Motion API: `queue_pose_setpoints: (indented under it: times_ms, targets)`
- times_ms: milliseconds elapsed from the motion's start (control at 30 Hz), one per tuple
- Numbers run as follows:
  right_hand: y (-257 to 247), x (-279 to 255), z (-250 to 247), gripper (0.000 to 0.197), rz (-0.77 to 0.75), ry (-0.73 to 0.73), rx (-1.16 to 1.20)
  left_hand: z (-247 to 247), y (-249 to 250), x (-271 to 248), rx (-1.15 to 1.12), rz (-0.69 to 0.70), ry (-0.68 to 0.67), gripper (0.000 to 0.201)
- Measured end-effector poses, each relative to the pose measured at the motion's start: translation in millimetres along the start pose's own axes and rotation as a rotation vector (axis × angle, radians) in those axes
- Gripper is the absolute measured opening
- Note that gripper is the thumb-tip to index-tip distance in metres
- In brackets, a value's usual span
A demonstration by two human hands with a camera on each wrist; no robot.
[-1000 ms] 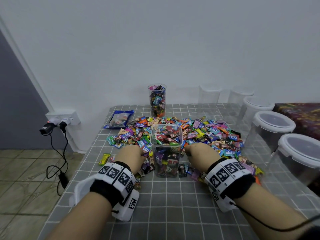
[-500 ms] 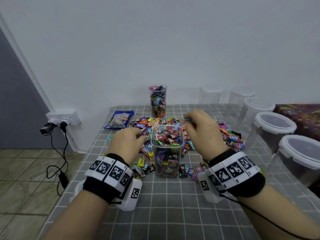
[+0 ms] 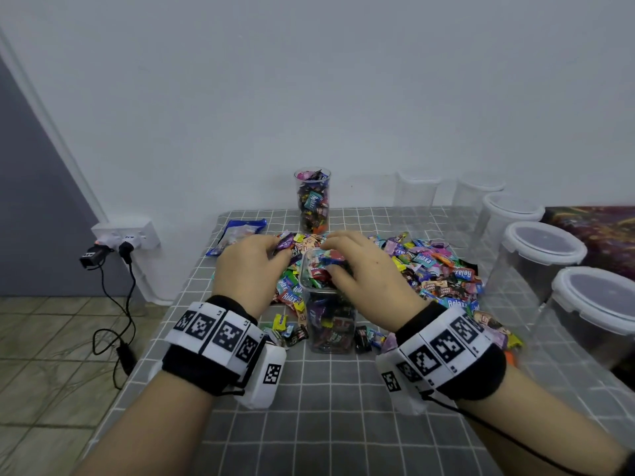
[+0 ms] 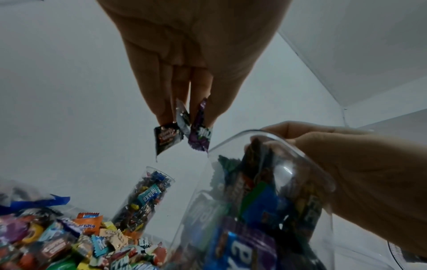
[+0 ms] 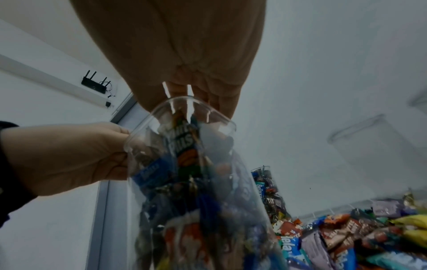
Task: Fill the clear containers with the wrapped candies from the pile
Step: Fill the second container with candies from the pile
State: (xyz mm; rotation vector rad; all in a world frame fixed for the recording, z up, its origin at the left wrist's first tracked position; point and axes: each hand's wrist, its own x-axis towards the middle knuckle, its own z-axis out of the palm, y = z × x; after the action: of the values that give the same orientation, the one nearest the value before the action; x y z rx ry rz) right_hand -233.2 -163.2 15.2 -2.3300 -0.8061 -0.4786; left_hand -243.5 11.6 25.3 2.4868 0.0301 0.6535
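A plain home room: tiled floor (image 3: 41,338), wall socket (image 3: 125,231), router (image 5: 94,85), checked tablecloth (image 3: 343,407).

A table (image 3: 343,407) in a grey checked cloth carries the candy pile (image 3: 429,273) at its middle, a clear container (image 3: 330,324) at the pile's six o'clock, a full jar (image 3: 312,201) at twelve, lidded tubs (image 3: 539,255) around three, and a blue bag (image 3: 237,235) at ten.

Around the candy pile (image 3: 422,269) on my table I count seven clear containers: one square one (image 3: 328,324) at its near edge, one tall tube (image 3: 312,201) behind it, both holding candies, and five lidded ones (image 3: 539,255) to its right. One blue packet (image 3: 237,235) lies left of the pile. I pinch three candies (image 4: 182,131).
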Motion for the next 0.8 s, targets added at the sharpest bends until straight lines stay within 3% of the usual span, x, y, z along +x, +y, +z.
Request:
queue_pose_setpoints:
  times_ms: [133, 267, 367, 500, 700, 800]
  targets:
    - [1.6, -11.7, -6.3, 0.041, 0.153, 0.068, 0.207, -4.8, 2.5, -0.7, -0.053, 0.013, 0.018, 0.020]
    - [4.8, -28.4, -5.6, 0.073, 0.415, -0.053, 0.505, -7.9, 8.1, -1.3, -0.124, 0.042, 0.022, 0.021]
    - [6.3, -32.2, -3.3, 0.066, 0.422, -0.132, 0.702, -8.7, 18.3, -2.5, -0.236, 0.051, -0.007, 0.016]
    - [12.8, -29.7, 2.9, 0.067, 0.436, -0.159, 0.651, -5.0, 29.5, -3.6, -0.320, 0.089, -0.101, 0.012]
    - [15.0, -29.6, 2.7, 0.062, 0.433, -0.142, 0.686, 3.0, 31.3, -6.6, -0.262, 0.163, -0.261, 0.021]
    - [17.2, -29.2, 5.1, 0.063, 0.431, -0.130, 0.696, 1.7, 28.9, -5.4, -0.261, 0.101, -0.209, 0.026]
